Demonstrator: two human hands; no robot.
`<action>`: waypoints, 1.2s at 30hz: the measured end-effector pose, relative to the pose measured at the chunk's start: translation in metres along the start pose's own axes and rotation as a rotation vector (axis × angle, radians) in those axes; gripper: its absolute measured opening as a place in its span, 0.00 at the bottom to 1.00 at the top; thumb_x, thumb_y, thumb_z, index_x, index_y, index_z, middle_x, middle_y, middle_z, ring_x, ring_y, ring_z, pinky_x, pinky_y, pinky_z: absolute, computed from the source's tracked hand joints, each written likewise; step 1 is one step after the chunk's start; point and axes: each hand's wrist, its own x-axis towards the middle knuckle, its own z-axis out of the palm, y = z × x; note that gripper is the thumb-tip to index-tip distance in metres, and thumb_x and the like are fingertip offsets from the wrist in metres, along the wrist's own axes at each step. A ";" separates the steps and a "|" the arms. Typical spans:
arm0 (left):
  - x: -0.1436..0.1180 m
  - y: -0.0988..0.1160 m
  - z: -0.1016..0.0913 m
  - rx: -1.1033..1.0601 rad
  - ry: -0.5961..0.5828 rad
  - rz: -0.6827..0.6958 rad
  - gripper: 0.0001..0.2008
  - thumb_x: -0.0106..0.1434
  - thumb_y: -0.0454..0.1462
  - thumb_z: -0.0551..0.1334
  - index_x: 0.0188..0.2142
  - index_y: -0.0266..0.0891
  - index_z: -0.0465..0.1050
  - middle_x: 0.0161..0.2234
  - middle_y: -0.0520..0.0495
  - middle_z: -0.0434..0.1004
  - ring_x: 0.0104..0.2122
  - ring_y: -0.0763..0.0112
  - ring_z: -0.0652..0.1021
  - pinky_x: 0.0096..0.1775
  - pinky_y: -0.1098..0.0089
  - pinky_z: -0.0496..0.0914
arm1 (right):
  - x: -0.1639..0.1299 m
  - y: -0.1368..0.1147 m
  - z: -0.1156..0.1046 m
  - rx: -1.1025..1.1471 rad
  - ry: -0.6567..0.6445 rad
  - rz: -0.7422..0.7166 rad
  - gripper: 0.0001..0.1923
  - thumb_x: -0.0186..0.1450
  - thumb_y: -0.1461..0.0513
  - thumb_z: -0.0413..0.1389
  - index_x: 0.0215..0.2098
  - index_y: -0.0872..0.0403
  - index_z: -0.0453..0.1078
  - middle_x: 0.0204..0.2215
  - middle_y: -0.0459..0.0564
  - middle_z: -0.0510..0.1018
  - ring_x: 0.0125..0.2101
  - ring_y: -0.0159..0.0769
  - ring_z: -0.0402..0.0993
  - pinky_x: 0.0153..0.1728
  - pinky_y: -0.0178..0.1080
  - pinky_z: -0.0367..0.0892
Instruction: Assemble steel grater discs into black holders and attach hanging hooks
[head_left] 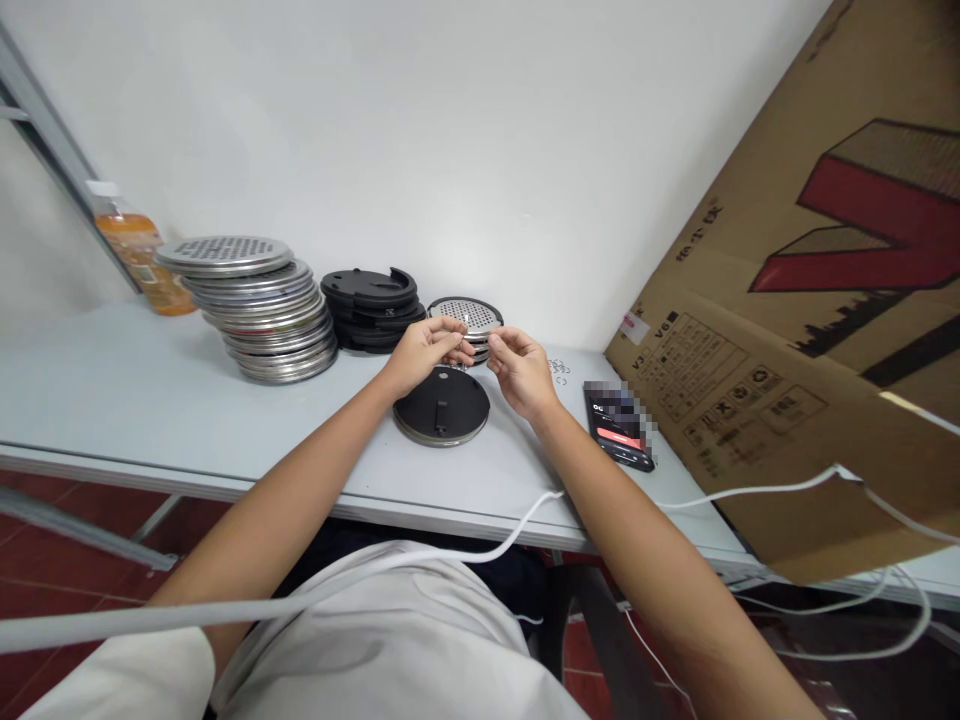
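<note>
Right now both hands are meeting above one black disc (442,405) that is lying flat on the table (112,400). The left hand (422,352) and the right hand (520,372) are each pinching, with fingers closed, one tiny metal part (465,322) between them; it is too small to name. At twelve o'clock from the black disc, just beyond the fingertips, one short pile of perforated metal discs (469,315) is sitting. At eleven o'clock one stack of black discs (371,305) is standing, several high, and at ten o'clock one taller, leaning stack of metal discs (259,305) is resting, too many to count. Farther toward ten o'clock one orange bottle (139,250) is standing. At three o'clock one phone (619,425) is lying face up, beside one cardboard box (810,330). One white cable (450,560) is trailing across the table edge.
</note>
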 end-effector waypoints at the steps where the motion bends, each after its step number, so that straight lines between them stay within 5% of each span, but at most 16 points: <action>1: 0.000 0.000 0.000 0.006 -0.005 -0.001 0.13 0.61 0.39 0.69 0.40 0.33 0.71 0.31 0.44 0.83 0.28 0.68 0.83 0.33 0.71 0.74 | 0.000 0.000 0.000 -0.015 0.003 -0.011 0.19 0.47 0.53 0.74 0.31 0.51 0.75 0.25 0.40 0.74 0.23 0.25 0.65 0.24 0.31 0.65; 7: -0.002 0.000 0.002 0.046 -0.030 0.018 0.16 0.60 0.41 0.70 0.42 0.33 0.71 0.30 0.44 0.83 0.27 0.68 0.83 0.31 0.71 0.74 | -0.001 0.001 0.000 -0.136 -0.056 -0.035 0.21 0.50 0.50 0.72 0.33 0.52 0.72 0.30 0.45 0.80 0.31 0.33 0.77 0.36 0.38 0.75; 31: -0.005 -0.002 0.005 0.249 -0.077 0.112 0.13 0.62 0.42 0.69 0.39 0.34 0.73 0.32 0.43 0.83 0.28 0.68 0.83 0.30 0.71 0.74 | -0.002 0.002 -0.003 -0.261 -0.051 -0.156 0.15 0.50 0.55 0.73 0.29 0.53 0.76 0.29 0.48 0.83 0.30 0.38 0.81 0.38 0.45 0.79; 36: -0.004 -0.003 0.003 0.233 -0.076 0.127 0.14 0.61 0.43 0.69 0.37 0.33 0.73 0.32 0.42 0.83 0.28 0.67 0.83 0.32 0.69 0.75 | -0.001 0.002 -0.004 -0.268 -0.014 -0.194 0.13 0.48 0.56 0.73 0.27 0.52 0.78 0.33 0.49 0.84 0.36 0.40 0.81 0.43 0.45 0.78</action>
